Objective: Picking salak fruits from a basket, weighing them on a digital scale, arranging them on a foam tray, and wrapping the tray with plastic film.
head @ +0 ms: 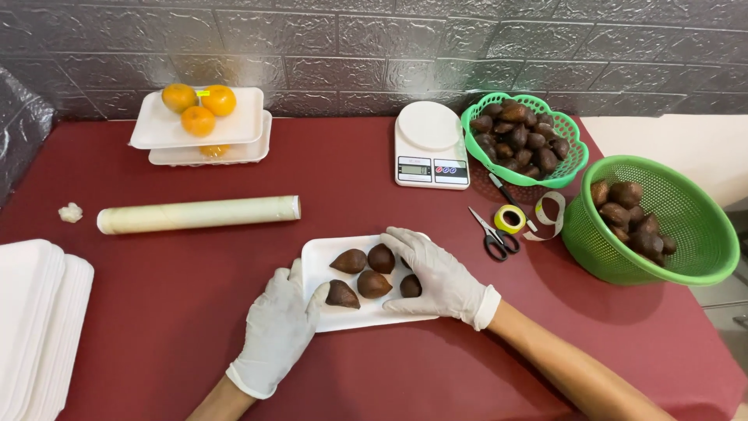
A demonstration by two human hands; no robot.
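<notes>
A white foam tray (318,251) lies on the dark red table in front of me with several brown scaly fruits (362,274) on it. My left hand (274,331), in a white glove, rests on the tray's left edge, its fingertips touching the nearest fruit. My right hand (440,277), also gloved, lies over the tray's right side with fingers spread above the fruits, one fruit under the thumb. Neither hand clearly grips anything.
A roll of cling film (199,214) lies to the left. Two stacked trays with oranges (199,117) stand at the back. A kitchen scale (430,146), two green baskets of brown fruit (523,136) (650,222), scissors (491,234) and yellow tape (510,218) are on the right. Empty trays (35,320) are stacked at the far left.
</notes>
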